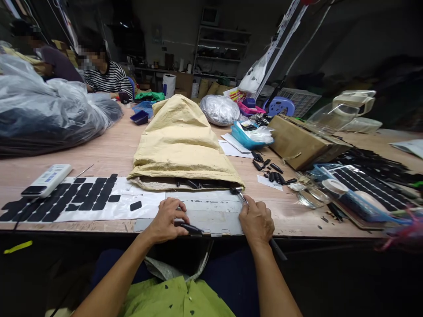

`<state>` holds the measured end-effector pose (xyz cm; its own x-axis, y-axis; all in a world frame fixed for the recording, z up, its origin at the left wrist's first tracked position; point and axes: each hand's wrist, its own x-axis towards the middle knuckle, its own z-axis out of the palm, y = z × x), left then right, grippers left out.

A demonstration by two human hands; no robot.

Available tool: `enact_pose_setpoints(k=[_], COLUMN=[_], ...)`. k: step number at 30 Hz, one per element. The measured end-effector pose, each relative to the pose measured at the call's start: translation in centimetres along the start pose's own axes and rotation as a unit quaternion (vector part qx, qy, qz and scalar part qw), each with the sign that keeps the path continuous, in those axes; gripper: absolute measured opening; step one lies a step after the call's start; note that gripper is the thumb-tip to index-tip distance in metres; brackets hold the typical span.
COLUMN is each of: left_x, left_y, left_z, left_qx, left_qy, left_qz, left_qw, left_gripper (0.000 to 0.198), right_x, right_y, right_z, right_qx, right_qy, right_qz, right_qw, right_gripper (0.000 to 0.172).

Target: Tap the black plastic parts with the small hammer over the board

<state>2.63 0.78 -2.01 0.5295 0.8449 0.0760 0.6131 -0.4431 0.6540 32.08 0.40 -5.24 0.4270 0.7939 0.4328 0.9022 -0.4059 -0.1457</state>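
Observation:
My left hand (168, 220) is closed on a slim black part (191, 228) near the table's front edge; its exact kind is unclear. My right hand (257, 220) grips a hammer (236, 191), its metal head up by the bag's mouth and its black handle sticking out below my wrist. Ahead of both hands lies a tan sack (181, 145), its mouth towards me with several black parts (194, 184) showing inside. Beneath my hands is a grey plate (224, 220) on the table.
Left are a white sheet with black stickers (95, 193), a white device (46, 180) and a large plastic bag (53, 110). On the right lie loose black parts (276, 177), a cardboard box (300, 143) and a blue basket (373, 202). Two people (107, 75) sit at the far left.

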Motion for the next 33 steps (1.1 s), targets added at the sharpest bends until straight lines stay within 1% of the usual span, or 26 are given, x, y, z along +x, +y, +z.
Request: enact_pose_setpoints(k=[3, 5, 7, 9, 14, 20, 25, 29, 30, 31, 33], left_x=[-0.9, -1.3, -1.5, -1.5, -1.3, -1.3, -1.6, -1.2, -0.7, 0.0, 2.3], left_y=[-0.2, -0.2, -0.1, 0.1, 0.4, 0.1, 0.2, 0.7, 0.8, 0.9, 0.9], left_z=[-0.6, -0.9, -1.0, -0.9, -0.6, -0.3, -0.6, -1.1, -1.2, -1.2, -1.2], left_qx=[-0.018, -0.015, -0.005, 0.006, 0.028, 0.035, 0.046, 0.034, 0.026, 0.021, 0.026], left_qy=[-0.085, -0.125, -0.141, -0.146, -0.164, -0.158, -0.165, -0.175, -0.165, -0.143, -0.064], left_qz=[0.028, 0.032, 0.032, 0.030, 0.039, 0.053, 0.049, 0.049, 0.050, 0.054, 0.061], left_qw=[0.996, 0.992, 0.989, 0.989, 0.985, 0.985, 0.984, 0.983, 0.985, 0.988, 0.996], left_gripper=[0.025, 0.025, 0.020, 0.016, 0.022, 0.023, 0.028, 0.021, 0.018, 0.015, 0.013], right_x=[0.0, 0.0, 0.0, 0.0, 0.1, 0.1, 0.1, 0.1, 0.1, 0.1, 0.2], right_y=[0.0, 0.0, 0.0, -0.1, -0.3, -0.3, -0.2, -0.3, -0.3, -0.3, -0.3], right_z=[0.1, 0.1, 0.1, 0.1, -0.3, -0.2, -0.1, -0.1, -0.1, -0.1, 0.0], right_qx=[-0.004, -0.003, -0.001, 0.001, 0.004, 0.001, 0.002, -0.002, -0.004, -0.006, -0.010], right_qy=[0.004, 0.004, 0.004, 0.001, -0.014, -0.007, 0.003, 0.003, 0.002, 0.000, -0.001], right_qz=[-0.003, 0.000, 0.002, 0.005, 0.017, 0.011, 0.004, 0.006, 0.007, 0.007, 0.006], right_qw=[1.000, 1.000, 1.000, 1.000, 1.000, 1.000, 1.000, 1.000, 1.000, 1.000, 1.000], right_gripper=[0.031, 0.031, 0.031, 0.031, 0.032, 0.033, 0.031, 0.030, 0.030, 0.030, 0.031])
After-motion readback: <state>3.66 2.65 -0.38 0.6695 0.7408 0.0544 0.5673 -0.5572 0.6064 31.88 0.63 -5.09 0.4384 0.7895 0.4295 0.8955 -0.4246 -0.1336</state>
